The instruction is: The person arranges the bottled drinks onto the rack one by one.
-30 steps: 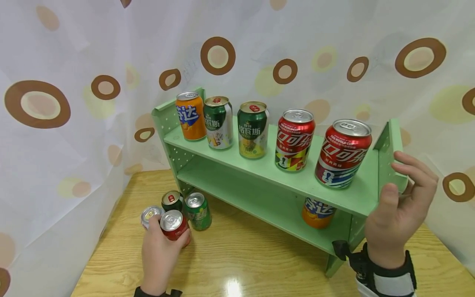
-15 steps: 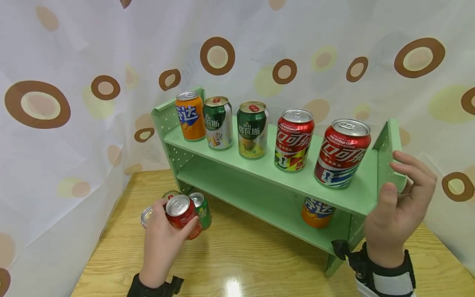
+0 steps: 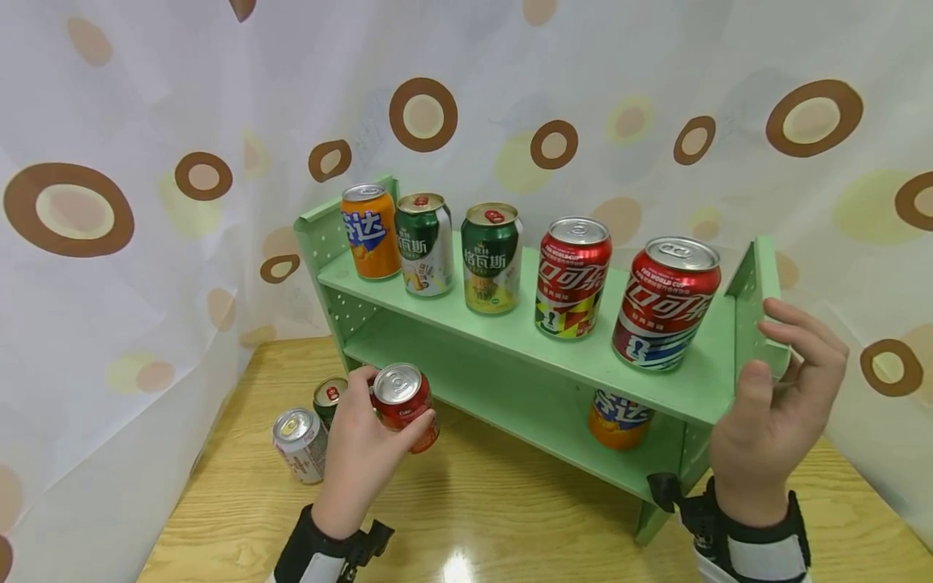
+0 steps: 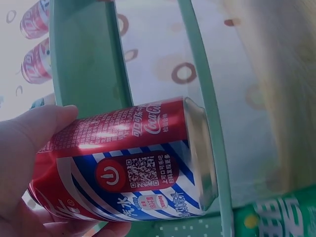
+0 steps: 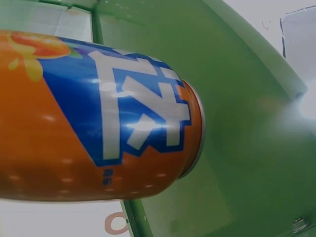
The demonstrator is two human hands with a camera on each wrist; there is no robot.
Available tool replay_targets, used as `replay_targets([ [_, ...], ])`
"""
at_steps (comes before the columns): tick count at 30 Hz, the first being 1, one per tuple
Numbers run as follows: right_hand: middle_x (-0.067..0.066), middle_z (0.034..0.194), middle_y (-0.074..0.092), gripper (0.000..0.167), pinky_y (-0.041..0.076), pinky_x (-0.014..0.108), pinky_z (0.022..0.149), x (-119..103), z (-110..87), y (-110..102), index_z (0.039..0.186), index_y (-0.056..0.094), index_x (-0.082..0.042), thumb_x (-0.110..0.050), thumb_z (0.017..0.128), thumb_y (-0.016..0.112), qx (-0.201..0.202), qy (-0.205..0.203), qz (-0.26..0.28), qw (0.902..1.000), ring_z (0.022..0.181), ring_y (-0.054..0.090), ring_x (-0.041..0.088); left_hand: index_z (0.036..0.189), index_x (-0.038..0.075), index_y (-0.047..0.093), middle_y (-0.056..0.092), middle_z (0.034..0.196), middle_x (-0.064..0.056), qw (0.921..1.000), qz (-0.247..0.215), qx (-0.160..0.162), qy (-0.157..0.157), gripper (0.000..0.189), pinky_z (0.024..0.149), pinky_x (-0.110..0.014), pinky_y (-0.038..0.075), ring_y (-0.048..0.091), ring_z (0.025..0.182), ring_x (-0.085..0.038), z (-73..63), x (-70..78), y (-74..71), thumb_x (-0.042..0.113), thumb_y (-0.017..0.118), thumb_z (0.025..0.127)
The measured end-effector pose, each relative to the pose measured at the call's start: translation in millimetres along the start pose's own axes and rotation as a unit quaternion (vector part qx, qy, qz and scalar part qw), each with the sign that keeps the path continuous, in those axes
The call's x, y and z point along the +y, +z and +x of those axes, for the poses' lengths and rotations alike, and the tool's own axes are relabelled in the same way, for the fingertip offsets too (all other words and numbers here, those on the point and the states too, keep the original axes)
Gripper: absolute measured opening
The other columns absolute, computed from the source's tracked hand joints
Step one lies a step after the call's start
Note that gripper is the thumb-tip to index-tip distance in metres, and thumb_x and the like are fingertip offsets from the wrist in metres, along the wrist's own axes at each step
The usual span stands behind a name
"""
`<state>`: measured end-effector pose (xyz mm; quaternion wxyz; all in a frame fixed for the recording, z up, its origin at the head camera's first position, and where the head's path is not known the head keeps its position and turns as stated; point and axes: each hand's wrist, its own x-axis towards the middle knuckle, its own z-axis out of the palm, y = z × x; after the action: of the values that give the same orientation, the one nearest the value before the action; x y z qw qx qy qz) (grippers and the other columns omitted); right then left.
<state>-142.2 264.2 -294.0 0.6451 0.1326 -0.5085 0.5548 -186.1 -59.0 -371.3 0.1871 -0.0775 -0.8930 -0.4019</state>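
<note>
Tabletop [image 3: 532, 526] spreads before green shelf [image 3: 503, 393], left grip [image 3: 364, 453] clasping red can [image 3: 406, 409], right grip [image 3: 776, 417] relaxed at shelf's side edge.

A white sheet [image 3: 481, 48] (dotted with brown rings) backs a wooden table [image 3: 510, 502].

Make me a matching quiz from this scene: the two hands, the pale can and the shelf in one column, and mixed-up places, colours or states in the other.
Column one
1. Left hand
2. Right hand
3. Pale can
4. Shelf

Column two
A. Light green
B. Standing on the wooden table
C. Gripping a red can
D. At one end of the shelf

Right pairs: 1-C, 2-D, 3-B, 4-A
</note>
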Motion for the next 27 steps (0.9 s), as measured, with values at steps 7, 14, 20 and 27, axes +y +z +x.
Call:
replay_targets([
  [7,0.019,0.121,0.061,0.035,0.045,0.026,0.096,1.4,-0.2,-2.3,0.102,0.057,0.012,-0.02,0.093,0.069,-0.003,-0.005,0.006,1.0,0.12,0.056,0.029,0.132,0.003,0.045,0.065,0.121,-0.019,0.9994,-0.017,-0.002,0.031,0.079,0.088,-0.052,0.059,0.067,0.11,-0.035,11.3,13.7,17.3,0.031,0.093,0.076],
  [14,0.019,0.122,0.061,0.035,0.045,0.027,0.097,3.2,-1.3,-3.2,0.102,0.057,0.012,-0.02,0.094,0.068,-0.009,-0.005,-0.001,1.0,0.121,0.055,0.029,0.132,0.004,0.044,0.065,0.12,-0.019,0.9988,-0.031,-0.008,0.038,0.076,0.089,-0.053,0.058,0.066,0.109,-0.036,18.6,19.5,32.6,0.03,0.092,0.079],
  [20,0.018,0.122,0.062,0.035,0.043,0.028,0.1,2.9,-1.8,-3.6,0.103,0.057,0.012,-0.02,0.094,0.067,-0.011,-0.007,-0.008,0.9999,0.121,0.055,0.029,0.132,0.004,0.045,0.064,0.121,-0.018,0.9984,-0.038,-0.017,0.039,0.076,0.089,-0.052,0.058,0.065,0.11,-0.035,22.3,26.0,40.1,0.032,0.091,0.079],
  [27,0.018,0.122,0.062,0.037,0.044,0.028,0.099,3.3,0.0,-4.3,0.103,0.057,0.012,-0.023,0.094,0.068,-0.009,-0.01,-0.009,0.9999,0.12,0.056,0.029,0.132,0.006,0.044,0.064,0.121,-0.017,0.9981,-0.041,-0.021,0.04,0.076,0.09,-0.052,0.057,0.064,0.11,-0.035,27.3,33.4,48.1,0.033,0.091,0.079],
])
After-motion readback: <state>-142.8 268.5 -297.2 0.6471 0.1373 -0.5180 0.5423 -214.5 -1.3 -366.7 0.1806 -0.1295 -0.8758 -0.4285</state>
